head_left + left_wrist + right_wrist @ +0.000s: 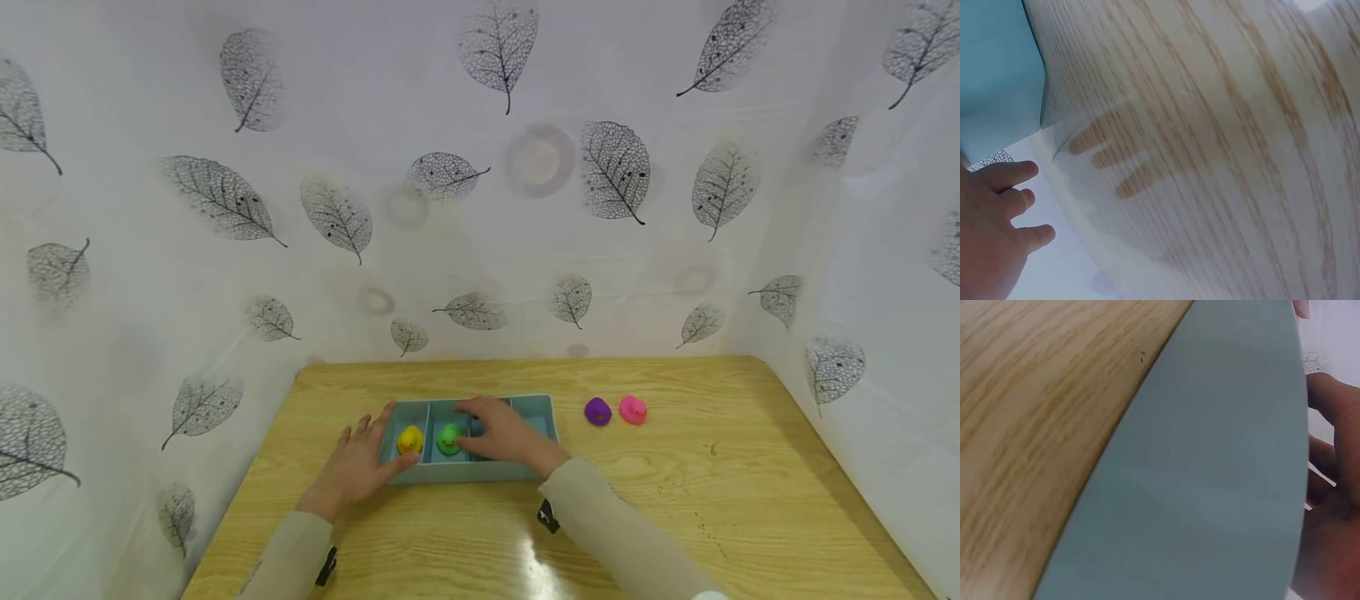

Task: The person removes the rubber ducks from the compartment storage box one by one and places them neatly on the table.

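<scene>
A light blue tray (537, 406) with several compartments lies on the wooden table (675, 500). A yellow duck (410, 439) sits in its leftmost compartment and a green duck (449, 437) in the one beside it. My left hand (356, 462) rests flat on the table against the tray's left end, fingers spread, thumb at the front corner. My right hand (502, 433) lies over the tray's middle compartments, fingers bent down; what is under them is hidden. In the left wrist view, the left hand (997, 219) hovers near the tray (991, 69). The right wrist view shows the tray wall (1210, 487) and fingers (1335, 506).
A purple duck (597, 411) and a pink duck (633, 409) stand side by side on the table to the right of the tray. White curtains printed with leaves close in the table at the back and both sides.
</scene>
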A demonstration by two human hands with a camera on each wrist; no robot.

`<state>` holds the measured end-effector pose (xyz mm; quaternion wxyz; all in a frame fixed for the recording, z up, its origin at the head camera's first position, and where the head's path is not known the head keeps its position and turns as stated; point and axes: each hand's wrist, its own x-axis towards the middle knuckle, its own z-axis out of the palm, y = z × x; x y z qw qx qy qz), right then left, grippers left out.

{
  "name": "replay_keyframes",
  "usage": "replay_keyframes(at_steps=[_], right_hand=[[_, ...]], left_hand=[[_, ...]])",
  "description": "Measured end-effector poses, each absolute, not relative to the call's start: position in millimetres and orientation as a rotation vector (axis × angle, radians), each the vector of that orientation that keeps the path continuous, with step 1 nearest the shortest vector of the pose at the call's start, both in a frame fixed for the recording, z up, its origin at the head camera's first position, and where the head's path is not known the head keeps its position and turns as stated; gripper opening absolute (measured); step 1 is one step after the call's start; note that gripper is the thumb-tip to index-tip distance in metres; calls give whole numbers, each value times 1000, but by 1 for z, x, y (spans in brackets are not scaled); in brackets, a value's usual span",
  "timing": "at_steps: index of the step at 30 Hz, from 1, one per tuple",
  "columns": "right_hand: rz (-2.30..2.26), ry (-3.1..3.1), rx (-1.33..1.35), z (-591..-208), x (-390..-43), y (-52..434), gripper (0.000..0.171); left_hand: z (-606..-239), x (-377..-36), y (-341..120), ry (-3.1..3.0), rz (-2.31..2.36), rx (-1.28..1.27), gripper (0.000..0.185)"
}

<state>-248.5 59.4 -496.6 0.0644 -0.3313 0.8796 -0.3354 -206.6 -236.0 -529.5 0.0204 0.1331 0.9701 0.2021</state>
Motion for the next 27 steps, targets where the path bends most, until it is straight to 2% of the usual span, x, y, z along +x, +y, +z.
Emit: replay_keyframes(at_steps=[27], right_hand=[[-789, 2737, -788, -502, -252, 34, 53]], left_hand=[[-532, -208, -236, 3016, 624, 412, 103]])
